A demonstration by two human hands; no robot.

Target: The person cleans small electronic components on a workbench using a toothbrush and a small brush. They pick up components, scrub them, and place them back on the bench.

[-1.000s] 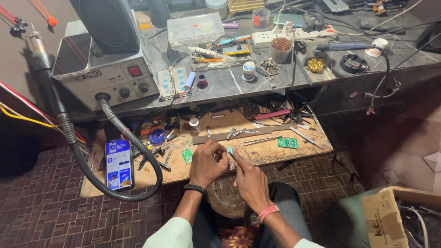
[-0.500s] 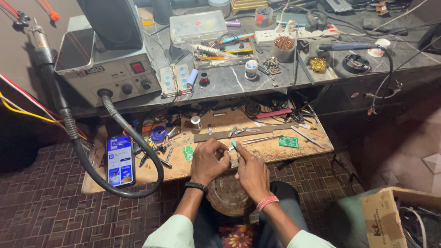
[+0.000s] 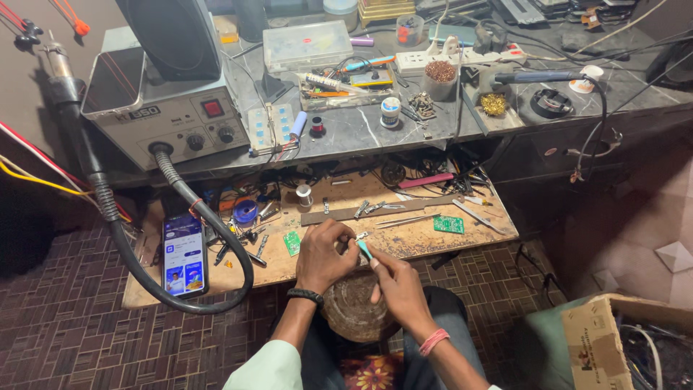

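My left hand [image 3: 325,254] is closed around a small part held over the front edge of the low wooden board [image 3: 404,242]; the part itself is hidden by the fingers. My right hand [image 3: 395,283] holds a thin teal-handled tool [image 3: 366,250] whose tip touches that part. A black band sits on my left wrist, a pink one on my right. A round wooden block [image 3: 355,307] rests on my lap just under both hands. Next to my left hand lies a small green circuit board [image 3: 291,242].
A phone [image 3: 184,255] with a lit screen lies at the board's left. A grey rework station [image 3: 162,101] and its black hose [image 3: 209,224] loop past it. Another green circuit board [image 3: 448,224], tweezers and small tools litter the board. A cardboard box [image 3: 613,343] stands at right.
Both hands stay together at the board's front edge. The teal tool has shifted slightly in my right hand. The camera view has moved a little.
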